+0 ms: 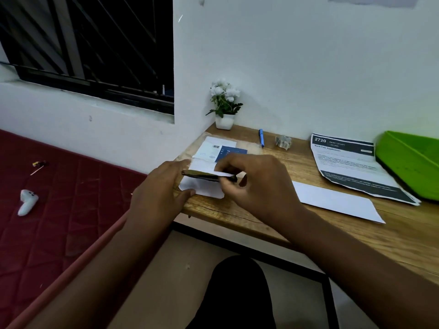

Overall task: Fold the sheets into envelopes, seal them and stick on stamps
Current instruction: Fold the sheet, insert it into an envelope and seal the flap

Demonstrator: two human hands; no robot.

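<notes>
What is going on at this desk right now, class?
A person is working on a white envelope at the near-left corner of the wooden desk. The left hand holds it down flat, while the right hand grips a dark stick-like tool and draws it across the paper. A folded white sheet and a printed form wait to the right.
</notes>
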